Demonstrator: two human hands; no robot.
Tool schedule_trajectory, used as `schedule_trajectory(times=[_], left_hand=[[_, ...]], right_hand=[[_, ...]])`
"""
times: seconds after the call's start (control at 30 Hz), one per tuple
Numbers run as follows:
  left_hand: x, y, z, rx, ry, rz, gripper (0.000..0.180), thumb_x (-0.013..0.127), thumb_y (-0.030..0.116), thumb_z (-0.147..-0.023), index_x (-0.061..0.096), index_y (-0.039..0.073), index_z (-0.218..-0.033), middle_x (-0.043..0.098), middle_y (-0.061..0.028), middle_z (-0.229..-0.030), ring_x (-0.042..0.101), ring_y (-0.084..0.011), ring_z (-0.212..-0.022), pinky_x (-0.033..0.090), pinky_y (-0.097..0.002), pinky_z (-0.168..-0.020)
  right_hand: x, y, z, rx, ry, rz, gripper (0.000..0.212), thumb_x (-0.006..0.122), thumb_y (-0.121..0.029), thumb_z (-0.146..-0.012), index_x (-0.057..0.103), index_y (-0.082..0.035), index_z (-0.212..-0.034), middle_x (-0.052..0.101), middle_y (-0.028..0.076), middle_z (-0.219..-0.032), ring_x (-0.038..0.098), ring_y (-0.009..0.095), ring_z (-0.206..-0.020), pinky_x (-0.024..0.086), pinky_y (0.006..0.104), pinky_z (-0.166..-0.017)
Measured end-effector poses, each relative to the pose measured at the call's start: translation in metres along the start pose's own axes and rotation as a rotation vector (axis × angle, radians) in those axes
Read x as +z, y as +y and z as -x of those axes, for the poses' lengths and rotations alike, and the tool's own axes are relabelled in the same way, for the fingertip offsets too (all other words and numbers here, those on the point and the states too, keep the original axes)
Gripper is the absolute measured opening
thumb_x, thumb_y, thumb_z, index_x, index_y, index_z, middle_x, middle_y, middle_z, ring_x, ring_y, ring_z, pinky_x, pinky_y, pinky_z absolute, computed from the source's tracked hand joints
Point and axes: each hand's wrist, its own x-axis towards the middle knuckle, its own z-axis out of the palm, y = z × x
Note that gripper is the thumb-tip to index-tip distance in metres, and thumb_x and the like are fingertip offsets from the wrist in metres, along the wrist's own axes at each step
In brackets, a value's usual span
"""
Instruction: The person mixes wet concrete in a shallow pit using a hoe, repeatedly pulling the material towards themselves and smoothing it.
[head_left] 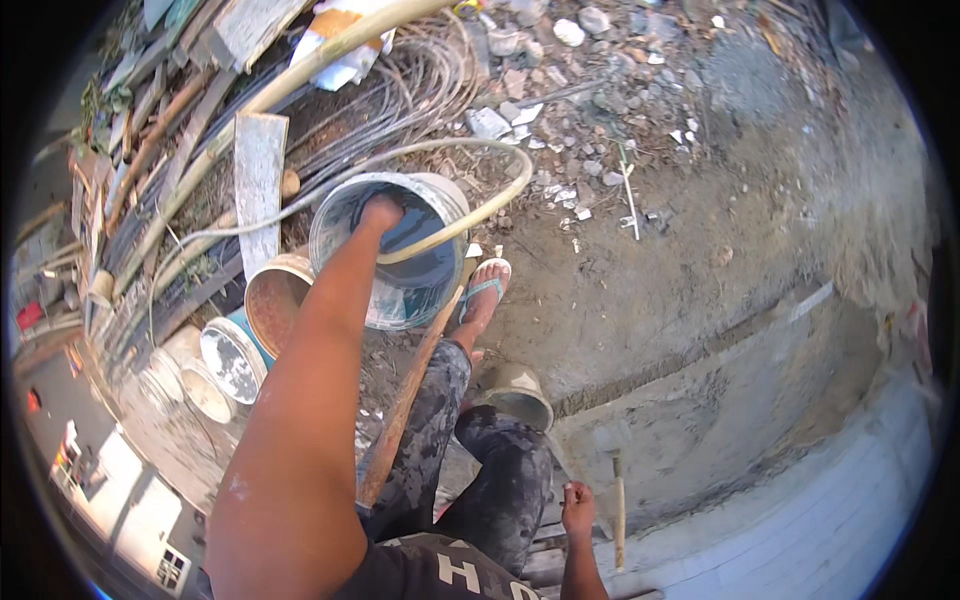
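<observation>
My left hand (pixel 380 212) reaches down into a large round bucket (pixel 338 252) with greyish water (pixel 425 235) in it. Its fingers are hidden below the wrist, so their state cannot be made out. A pale yellow hose (pixel 500 205) loops over the bucket's right side and dips into the water beside this hand. Low on the right, my right hand (pixel 577 508) hangs with curled fingers and nothing visible in them. Just right of it, and apart from it, stands a wooden handle (pixel 619 510). A long wooden stick (pixel 410 405) leans along my left leg.
Several used buckets lie left of my arm, among them a rusty-inside one (pixel 275 310). A small grey bucket (pixel 515 392) stands by my knees. Wood planks and bamboo (pixel 258 190) are piled at upper left, rubble (pixel 590 130) above right. A wet mortar bed (pixel 690 430) spreads right.
</observation>
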Motion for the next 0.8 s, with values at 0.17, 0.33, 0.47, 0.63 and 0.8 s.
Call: schedule_trajectory(times=[0.17,0.33,0.47,0.63,0.8], left_hand=[[-0.04,-0.016,-0.121,0.145,0.069,-0.102,0.05,0.063,0.046,-0.089,0.07,0.006,-0.118,0.068,-0.015,-0.123,0.066,-0.034,-0.112,0.054,-0.0435,-0.092],[-0.096,0.053,-0.028,-0.402,0.21,0.765,0.043,0.07,0.036,-0.086,0.069,0.013,-0.122,0.069,-0.0165,-0.12,0.069,-0.0366,-0.101,0.056,-0.0437,-0.087],[-0.019,-0.015,0.063,-1.006,0.647,0.615,0.052,0.069,0.026,-0.089,0.05,0.013,-0.135,0.06,-0.0183,-0.118,0.067,-0.0376,-0.094,0.053,-0.0522,-0.083],[-0.048,0.068,0.045,-0.814,0.15,2.747,0.017,0.054,0.005,-0.094,0.057,0.005,-0.111,0.066,-0.0123,-0.092,0.069,-0.03,-0.08,0.056,-0.0486,-0.077],[-0.136,0.222,0.169,-0.569,1.058,2.631,0.01,0.06,0.008,-0.092,0.061,0.003,-0.099,0.067,-0.0081,-0.081,0.068,-0.0224,-0.073,0.054,-0.0375,-0.065]], right_hand=[[-0.054,-0.174,-0.213,-0.191,0.024,0.228,0.032,0.06,-0.032,-0.099,0.066,-0.001,-0.102,0.068,0.009,-0.089,0.064,0.016,-0.079,0.052,0.0316,-0.071],[-0.103,-0.378,-0.27,-0.359,0.102,0.182,0.025,0.06,-0.024,-0.097,0.066,0.0,-0.103,0.066,0.018,-0.104,0.065,0.03,-0.093,0.051,0.0387,-0.083],[0.0,-0.541,-0.222,-1.228,0.039,0.495,0.042,0.071,-0.013,-0.086,0.056,-0.001,-0.124,0.056,0.02,-0.127,0.054,0.04,-0.117,0.046,0.0454,-0.095],[0.072,-0.685,-0.208,-1.713,-0.277,0.742,0.065,0.074,-0.024,-0.085,0.046,-0.001,-0.139,0.053,0.023,-0.135,0.051,0.042,-0.124,0.042,0.0489,-0.103],[0.086,-0.72,-0.128,-1.53,-0.562,1.275,0.089,0.064,-0.054,-0.088,0.031,-0.001,-0.152,0.057,0.028,-0.133,0.057,0.044,-0.121,0.045,0.046,-0.103]])
